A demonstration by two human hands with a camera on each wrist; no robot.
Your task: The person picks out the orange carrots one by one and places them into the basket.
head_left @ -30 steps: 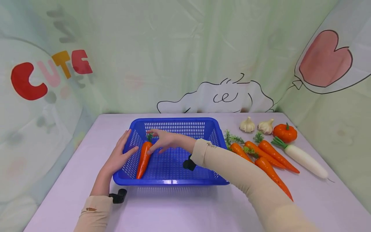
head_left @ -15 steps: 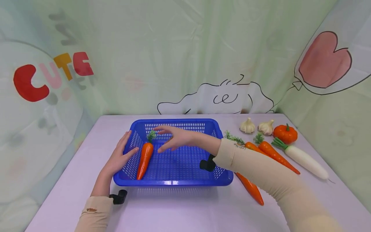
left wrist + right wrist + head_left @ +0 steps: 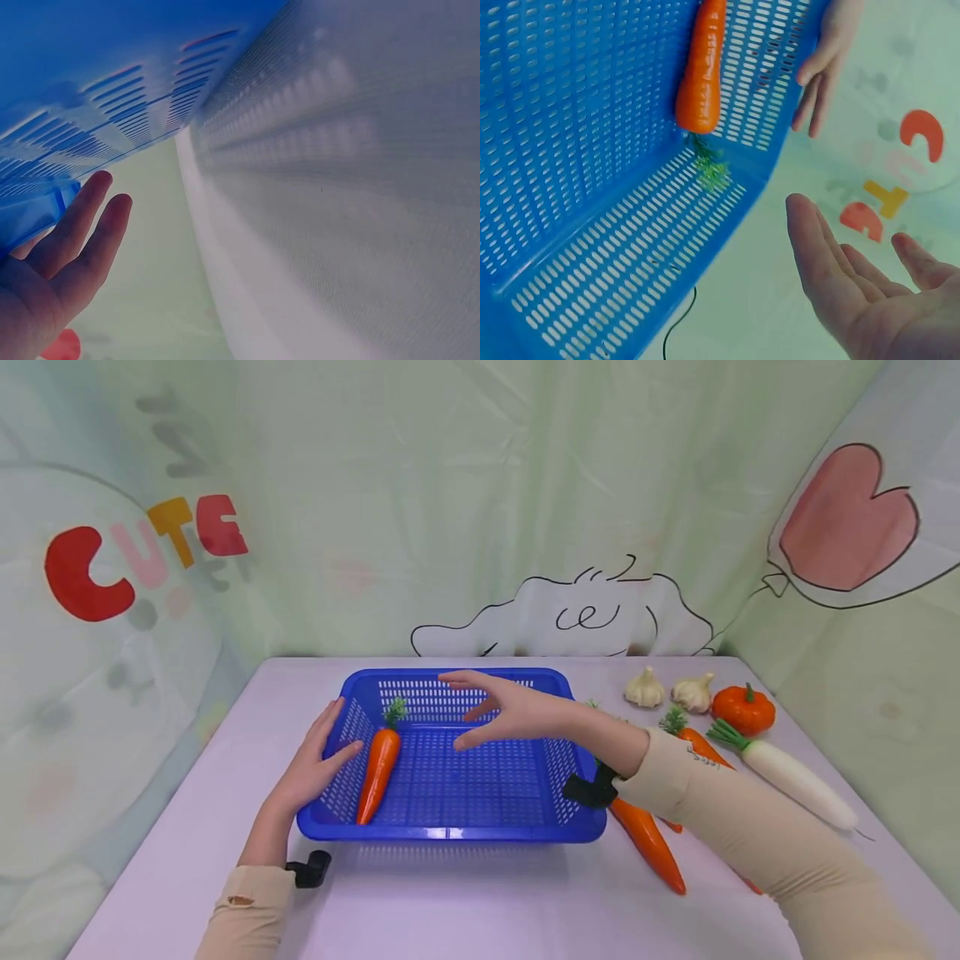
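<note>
A blue plastic basket [image 3: 480,832] with slotted walls stands on the table. One orange carrot [image 3: 379,775] with a green leafy top lies in it along the left wall. My left hand [image 3: 306,767] rests at the basket's left rim, thumb spread over the inner side and fingers extended outside. Over the middle of the basket hovers my right hand [image 3: 513,710], fingers apart and holding nothing. The right wrist view shows that hand [image 3: 877,300] with loosely bent fingers, well away from the carrot [image 3: 700,82].
Right of the basket lie several carrots [image 3: 651,845], partly hidden by the right sleeve [image 3: 757,827]. Beyond them are a white radish [image 3: 798,783], a small orange pumpkin [image 3: 743,709] and two garlic bulbs [image 3: 644,688]. A printed curtain [image 3: 337,527] hangs behind the table.
My right hand has let go of the carrot in the basket and moved up and to the right. The carrot stays by the left wall; my left hand keeps its place at the rim.
</note>
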